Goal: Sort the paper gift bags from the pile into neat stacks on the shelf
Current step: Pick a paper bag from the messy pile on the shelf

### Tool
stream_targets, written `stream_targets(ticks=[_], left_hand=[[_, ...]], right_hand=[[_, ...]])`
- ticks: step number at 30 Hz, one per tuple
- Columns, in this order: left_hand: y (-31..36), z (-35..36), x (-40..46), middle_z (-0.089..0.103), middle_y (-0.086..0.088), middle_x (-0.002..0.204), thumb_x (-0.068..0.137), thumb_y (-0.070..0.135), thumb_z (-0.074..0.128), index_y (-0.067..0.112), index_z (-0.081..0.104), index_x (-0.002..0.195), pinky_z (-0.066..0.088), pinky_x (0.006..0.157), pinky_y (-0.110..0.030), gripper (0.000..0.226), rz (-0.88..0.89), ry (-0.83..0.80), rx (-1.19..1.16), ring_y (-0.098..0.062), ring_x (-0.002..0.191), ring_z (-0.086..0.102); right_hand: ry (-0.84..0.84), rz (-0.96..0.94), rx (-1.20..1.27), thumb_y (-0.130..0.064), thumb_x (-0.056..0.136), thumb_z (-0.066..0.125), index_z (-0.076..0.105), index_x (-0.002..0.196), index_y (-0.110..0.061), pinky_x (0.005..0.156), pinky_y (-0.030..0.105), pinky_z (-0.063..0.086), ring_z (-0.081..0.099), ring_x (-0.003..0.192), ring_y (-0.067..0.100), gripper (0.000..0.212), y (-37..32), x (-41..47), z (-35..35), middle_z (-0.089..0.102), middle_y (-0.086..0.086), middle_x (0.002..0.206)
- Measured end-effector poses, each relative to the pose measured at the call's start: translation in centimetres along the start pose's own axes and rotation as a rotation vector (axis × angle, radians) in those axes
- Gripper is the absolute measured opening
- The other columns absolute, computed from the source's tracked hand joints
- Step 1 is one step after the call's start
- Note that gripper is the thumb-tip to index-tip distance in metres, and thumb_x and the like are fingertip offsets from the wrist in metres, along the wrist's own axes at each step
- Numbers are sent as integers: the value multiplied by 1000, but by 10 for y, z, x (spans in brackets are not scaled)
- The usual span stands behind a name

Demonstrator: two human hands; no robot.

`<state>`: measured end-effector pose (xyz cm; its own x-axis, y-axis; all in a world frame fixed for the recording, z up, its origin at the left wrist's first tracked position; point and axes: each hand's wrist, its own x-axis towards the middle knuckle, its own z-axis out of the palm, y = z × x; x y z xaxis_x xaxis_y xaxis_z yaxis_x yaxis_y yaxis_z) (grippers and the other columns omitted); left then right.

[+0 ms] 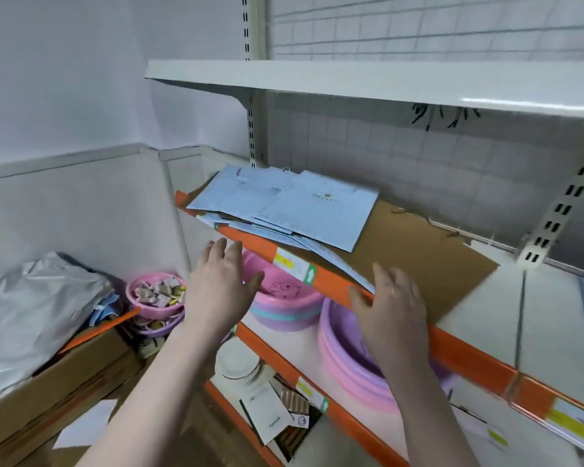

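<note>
Loose pile of flat pale-blue paper gift bags (284, 210) lies fanned and overlapping on a brown cardboard sheet (415, 251) at the left end of the white metal shelf with orange front edge (466, 355); a few bags overhang that front edge. Left hand (221, 284) hovers in front of the shelf's front edge near its left corner, fingers straight and spread, holding nothing. Right hand (390, 308) is at the front edge further right, fingers relaxed and spread, thumb by the orange strip, gripping nothing; contact with the lowest bag unclear. Lower shelf holds stacked pink and purple plastic basins (344, 348). Small pink plastic bowl of trinkets (155, 296) sits lower left beside an open cardboard box (58, 375).
</note>
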<state>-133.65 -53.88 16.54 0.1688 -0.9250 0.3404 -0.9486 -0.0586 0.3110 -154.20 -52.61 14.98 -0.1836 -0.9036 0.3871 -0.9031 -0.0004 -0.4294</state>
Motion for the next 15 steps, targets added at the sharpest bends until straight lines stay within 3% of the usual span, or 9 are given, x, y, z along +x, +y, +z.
stream_targets(ticks=[3,10,15], left_hand=[[-4,15,55,33,-14,148,92,43,52,9,34,143,22,111,-36,64,47,-12,26,-28,138,24],[19,45,164,30,-14,149,93,48,46,9,31,144,20,111,-36,66,139,-103,-29,-29,138,24],[32,70,212,33,-16,146,87,64,43,10,29,144,26,110,-40,81,179,-188,-11,-31,136,27]], right_hand=[[22,22,50,-29,85,66,58,119,-1,91,44,40,52,107,38,45,-11,40,22,58,20,110],[-86,46,-43,-45,96,39,26,146,-17,109,33,24,30,132,22,58,-26,118,49,35,6,140],[-104,78,-118,-50,94,37,29,143,-12,104,36,32,36,126,25,63,-32,138,68,39,10,135]])
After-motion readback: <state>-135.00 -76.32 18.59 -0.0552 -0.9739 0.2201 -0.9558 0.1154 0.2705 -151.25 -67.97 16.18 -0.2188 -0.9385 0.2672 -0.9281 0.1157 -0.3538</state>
